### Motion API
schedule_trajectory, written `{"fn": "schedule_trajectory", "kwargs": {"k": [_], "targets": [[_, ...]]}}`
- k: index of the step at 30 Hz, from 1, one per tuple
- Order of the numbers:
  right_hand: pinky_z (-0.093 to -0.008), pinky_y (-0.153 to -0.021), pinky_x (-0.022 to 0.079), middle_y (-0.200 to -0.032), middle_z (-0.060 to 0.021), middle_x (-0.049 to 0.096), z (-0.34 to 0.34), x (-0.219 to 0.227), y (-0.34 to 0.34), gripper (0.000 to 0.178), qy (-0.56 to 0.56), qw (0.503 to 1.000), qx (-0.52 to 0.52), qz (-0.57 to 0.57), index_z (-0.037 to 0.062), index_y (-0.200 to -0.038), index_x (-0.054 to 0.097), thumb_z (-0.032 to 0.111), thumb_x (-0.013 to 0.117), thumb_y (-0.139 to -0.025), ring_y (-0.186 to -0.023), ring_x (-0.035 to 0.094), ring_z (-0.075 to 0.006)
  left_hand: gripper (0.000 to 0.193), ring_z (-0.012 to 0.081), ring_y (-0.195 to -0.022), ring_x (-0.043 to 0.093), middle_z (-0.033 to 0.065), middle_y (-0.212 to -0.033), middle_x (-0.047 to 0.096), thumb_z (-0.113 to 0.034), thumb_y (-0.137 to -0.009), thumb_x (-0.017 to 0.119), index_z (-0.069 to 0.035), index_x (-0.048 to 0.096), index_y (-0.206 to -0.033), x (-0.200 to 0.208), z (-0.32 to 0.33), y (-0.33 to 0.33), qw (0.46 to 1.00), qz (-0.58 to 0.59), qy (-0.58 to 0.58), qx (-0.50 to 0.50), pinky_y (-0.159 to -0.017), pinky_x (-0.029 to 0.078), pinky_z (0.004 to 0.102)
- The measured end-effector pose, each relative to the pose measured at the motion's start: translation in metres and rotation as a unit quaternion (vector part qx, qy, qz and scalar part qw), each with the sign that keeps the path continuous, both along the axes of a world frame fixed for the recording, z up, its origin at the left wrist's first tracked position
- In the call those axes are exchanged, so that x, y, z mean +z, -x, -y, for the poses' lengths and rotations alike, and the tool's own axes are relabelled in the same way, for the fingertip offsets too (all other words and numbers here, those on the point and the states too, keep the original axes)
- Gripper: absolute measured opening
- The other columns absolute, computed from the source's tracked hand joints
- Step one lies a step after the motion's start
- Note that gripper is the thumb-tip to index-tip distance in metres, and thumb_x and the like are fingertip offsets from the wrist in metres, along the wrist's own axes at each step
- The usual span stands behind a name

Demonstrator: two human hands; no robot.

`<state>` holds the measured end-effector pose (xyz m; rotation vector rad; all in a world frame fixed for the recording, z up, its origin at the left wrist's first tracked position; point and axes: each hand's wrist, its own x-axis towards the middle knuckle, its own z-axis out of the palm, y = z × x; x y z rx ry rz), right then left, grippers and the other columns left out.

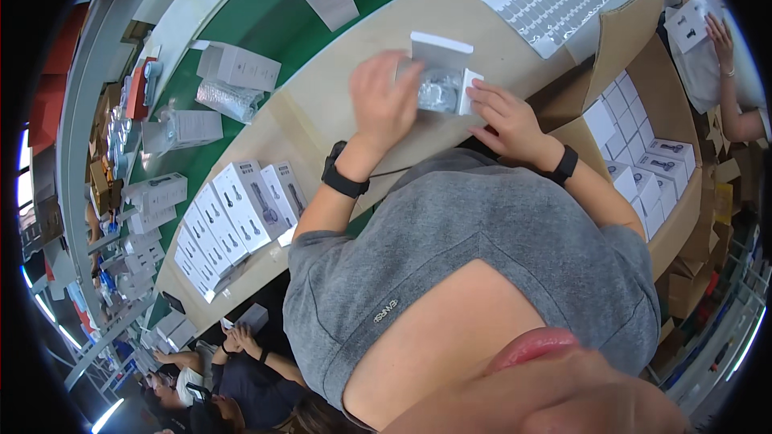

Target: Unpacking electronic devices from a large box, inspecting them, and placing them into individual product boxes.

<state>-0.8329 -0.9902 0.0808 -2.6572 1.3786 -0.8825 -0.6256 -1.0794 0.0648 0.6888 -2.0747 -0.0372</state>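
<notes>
A small white cardboard box [450,47] lies open on the bench in front of me, its lid flap raised on the far side. Inside it sits an item in clear plastic wrap [438,90]; its kind is hard to make out. My right hand [505,116] grips the box's right end, with fingers on the side flap and thumb below. At the box's left end is my left hand [382,100], somewhat blurred by motion. Its fingers look spread, and I see nothing held in them. Whether they touch the box is unclear.
On the left of the bench stands a row of printed white boxes [241,209]. Beyond the bench a green conveyor belt [277,32] carries open boxes. A label sheet [551,0] lies far right. A large carton [683,229] of packed boxes stands at right. Other people work nearby.
</notes>
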Motion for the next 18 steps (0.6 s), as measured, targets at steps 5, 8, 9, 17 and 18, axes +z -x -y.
{"fn": "schedule_trajectory", "kwargs": {"k": [5, 8, 9, 17, 18], "targets": [[-0.0306, -0.062, 0.045, -0.090, -0.0079, 0.056, 0.013, 0.009, -0.011, 0.013, -0.036, 0.996, -0.028, -0.078, 0.0033, -0.077, 0.054, 0.010, 0.059, -0.068, -0.086, 0.054, -0.0251, 0.029, 0.0272, -0.098, 0.051, 0.0070, -0.098, 0.059, -0.016, -0.070, 0.064, -0.006, 0.060, -0.096, 0.019, -0.021, 0.009, 0.980, 0.179, -0.052, -0.073, -0.088, 0.035, 0.0430], [-0.0292, -0.059, 0.044, -0.087, -0.0068, 0.055, 0.029, 0.016, -0.024, 0.020, 0.066, 0.994, 0.071, -0.046, 0.0015, -0.087, 0.057, 0.007, 0.059, -0.068, -0.079, 0.051, -0.0231, 0.030, 0.0263, -0.099, 0.051, 0.0067, -0.095, 0.060, -0.023, -0.070, 0.065, -0.006, 0.061, -0.094, 0.018, -0.025, -0.002, 0.983, 0.170, -0.061, -0.037, -0.093, 0.030, 0.0457], [-0.0293, -0.060, 0.045, -0.088, -0.0071, 0.055, 0.033, 0.019, -0.027, 0.022, 0.095, 0.989, 0.107, -0.035, 0.0006, -0.090, 0.057, 0.007, 0.061, -0.069, -0.079, 0.051, -0.0233, 0.030, 0.0262, -0.100, 0.051, 0.0065, -0.095, 0.061, -0.024, -0.070, 0.066, -0.007, 0.061, -0.093, 0.019, -0.023, -0.004, 0.983, 0.173, -0.057, -0.016, -0.093, 0.029, 0.0463], [-0.0345, -0.066, 0.047, -0.086, -0.0075, 0.054, 0.053, 0.017, -0.023, 0.030, -0.067, 0.984, 0.080, -0.145, 0.0026, -0.100, 0.053, 0.010, 0.059, -0.071, -0.084, 0.051, -0.0245, 0.035, 0.0260, -0.101, 0.048, 0.0055, -0.094, 0.060, -0.030, -0.071, 0.065, -0.011, 0.059, -0.099, 0.018, -0.023, -0.016, 0.980, 0.189, -0.056, 0.022, -0.096, 0.021, 0.0509], [-0.0337, -0.065, 0.047, -0.084, -0.0076, 0.054, 0.054, 0.016, -0.022, 0.024, -0.062, 0.985, 0.079, -0.139, 0.0030, -0.094, 0.054, 0.009, 0.058, -0.071, -0.082, 0.051, -0.0245, 0.035, 0.0261, -0.102, 0.047, 0.0055, -0.094, 0.059, -0.030, -0.071, 0.065, -0.012, 0.059, -0.100, 0.018, -0.022, -0.016, 0.979, 0.200, -0.047, 0.018, -0.096, 0.021, 0.0516]]}}
